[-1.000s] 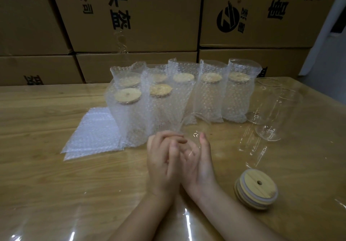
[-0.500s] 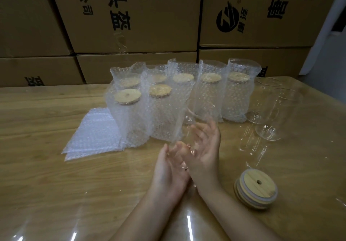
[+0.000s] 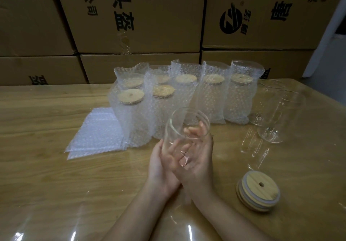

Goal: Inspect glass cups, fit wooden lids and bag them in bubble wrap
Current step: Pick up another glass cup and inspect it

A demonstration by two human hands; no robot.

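Lifting is the change: a second ago both hands sat clasped low on the bench. Now the left hand and right hand wrap around the glass cup and hold it up, tilted, over the bench's near middle. Looks like the inspection step. The lids sit untouched by the near right edge. The boxes behind the far edge carry black Chinese characters, turned round, plus a round logo; can't read them properly.

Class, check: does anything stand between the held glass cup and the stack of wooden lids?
Nothing visible does. Only bare table lies between the glass cup and the lids at its right.
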